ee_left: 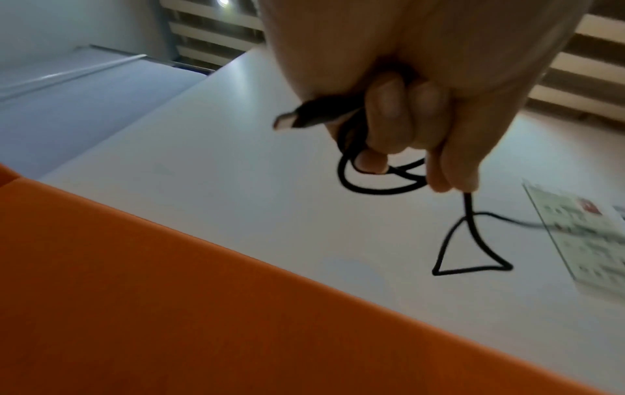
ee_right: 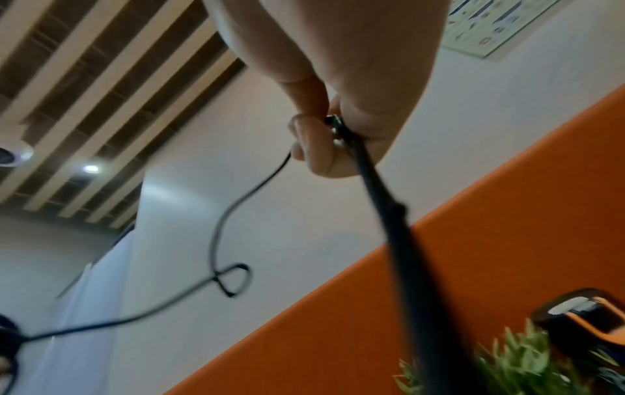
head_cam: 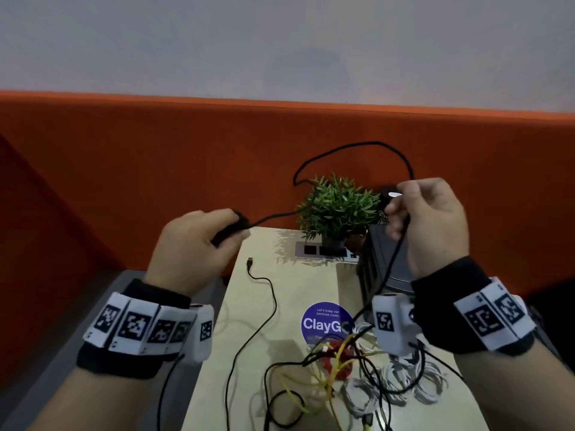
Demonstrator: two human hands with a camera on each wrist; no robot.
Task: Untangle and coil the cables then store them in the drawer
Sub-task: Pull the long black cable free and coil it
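Observation:
A black cable arcs in the air between my two raised hands. My left hand grips a few small coils of it, with the plug end sticking out past my curled fingers. My right hand pinches the same black cable between thumb and fingers, and the cable runs down from there to a tangle of yellow, red, white and black cables on the pale table. A separate thin black USB cable lies loose on the table.
A small green potted plant stands at the table's far end beside a socket strip. A dark drawer unit sits at the far right. An orange partition backs the table. A purple round sticker marks the tabletop.

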